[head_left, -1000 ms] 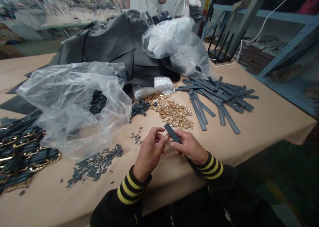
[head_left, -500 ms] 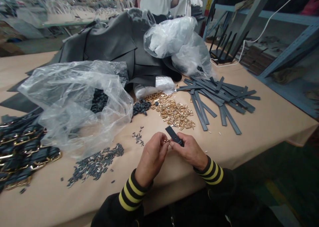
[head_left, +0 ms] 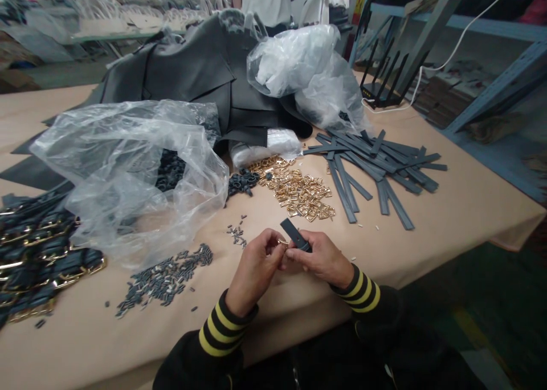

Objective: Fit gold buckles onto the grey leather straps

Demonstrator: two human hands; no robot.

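Note:
Near the table's front edge, my left hand (head_left: 259, 267) pinches a small gold buckle (head_left: 282, 242), mostly covered by the fingers. My right hand (head_left: 325, 257) is closed on a dark grey strap (head_left: 294, 234) with a small hole in it; the strap's free end points up and left. The fingertips of both hands meet, or nearly so, where buckle and strap come together. Just beyond the hands lies a heap of gold buckles (head_left: 303, 195). Loose dark straps (head_left: 376, 159) are piled to its right. Left of my hands, small dark and pale pieces (head_left: 164, 279) are scattered.
A clear plastic bag (head_left: 141, 139) with dark parts stands at left, beside finished-looking straps with gold buckles (head_left: 47, 259). Dark sheets (head_left: 183, 65) and a stuffed plastic bag (head_left: 294, 59) fill the back. A router (head_left: 380, 90) sits at the right edge. Another person (head_left: 267, 2) stands behind.
Both hands have shifted slightly left, carrying the strap and buckle with them. The strap stands a little more upright. The heaps on the table look the same.

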